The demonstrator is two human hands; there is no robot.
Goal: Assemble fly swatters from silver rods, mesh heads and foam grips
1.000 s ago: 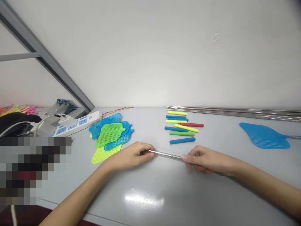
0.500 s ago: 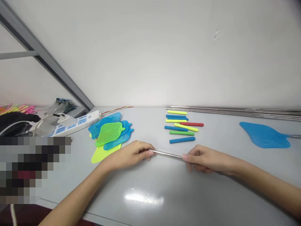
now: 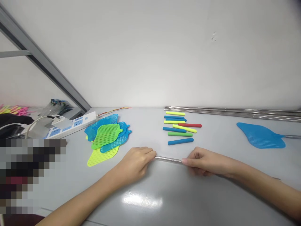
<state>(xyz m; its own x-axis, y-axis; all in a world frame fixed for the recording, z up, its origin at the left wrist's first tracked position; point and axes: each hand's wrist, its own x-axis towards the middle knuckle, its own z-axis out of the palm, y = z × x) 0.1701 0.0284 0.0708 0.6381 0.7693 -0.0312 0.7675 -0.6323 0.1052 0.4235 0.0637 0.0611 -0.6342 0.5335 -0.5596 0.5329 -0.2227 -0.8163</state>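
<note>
A thin metal rod (image 3: 168, 159) spans the gap between my two hands, just above the grey table. Its left end disappears into the closed fingers of my left hand (image 3: 139, 161). My right hand (image 3: 202, 160) pinches the rod further right, thumb on top; the rod's far end is mostly hidden behind the hand and forearm. Behind my hands lie several coloured plastic handle sleeves, among them a blue sleeve (image 3: 180, 141), a green sleeve (image 3: 180, 134) and a red sleeve (image 3: 190, 125). Left of my left hand is a pile of perforated fly swatter heads, with a green head (image 3: 106, 135) on top.
A blue fly swatter head (image 3: 262, 136) on a metal rod lies at the right. Several long metal rods (image 3: 230, 113) rest along the wall. A white power strip (image 3: 77, 124) with plugged cables sits at the back left, near a grey frame post (image 3: 50, 67).
My left hand has turned over and its fingers have closed around the rod's left end, where they pinched it before. My right hand keeps its pinch. The view has shifted slightly.
</note>
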